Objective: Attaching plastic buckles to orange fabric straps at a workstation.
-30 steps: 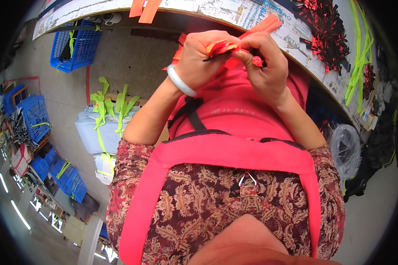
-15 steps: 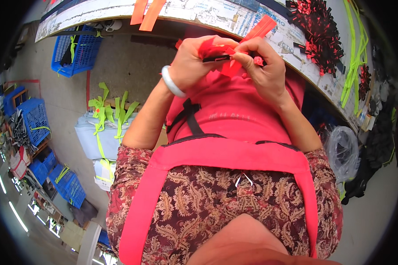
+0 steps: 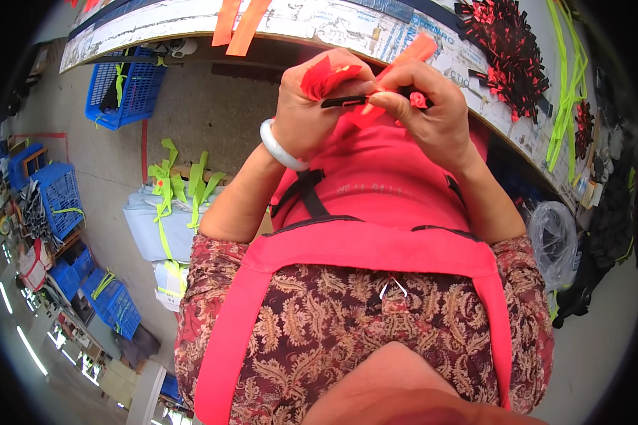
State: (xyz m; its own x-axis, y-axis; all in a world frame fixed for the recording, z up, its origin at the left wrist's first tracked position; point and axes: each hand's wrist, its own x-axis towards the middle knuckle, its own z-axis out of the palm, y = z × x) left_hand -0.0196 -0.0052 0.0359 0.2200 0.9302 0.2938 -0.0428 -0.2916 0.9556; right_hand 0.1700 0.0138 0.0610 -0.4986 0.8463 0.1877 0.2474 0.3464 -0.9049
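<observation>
Over the front edge of the table, my two hands work close together in front of the red apron (image 3: 376, 188). My left hand (image 3: 312, 106), with a white bangle at the wrist, is closed around red fabric strips (image 3: 325, 78); their ends fan out above the fist. Between the hands runs a black strip (image 3: 344, 102). My right hand (image 3: 432, 106) pinches the strips with thumb and forefinger, and a small red knot-like end (image 3: 417, 100) shows at its curled fingers. An orange-red strip (image 3: 415, 53) sticks up behind the right hand. My fingers hide where the strips meet.
On the table (image 3: 298, 21) lies a heap of red-and-black strip bundles (image 3: 507, 57), with yellow-green strips (image 3: 566, 92) beside it. Two orange strips (image 3: 239, 28) overhang the edge. Blue baskets (image 3: 124, 88) and a tied pale-blue stack (image 3: 152, 223) stand at the left.
My left hand has turned slightly, so the red strips now fan out more to the upper left. My right hand stays pinched, and the orange-red strip behind it sits a little lower.
</observation>
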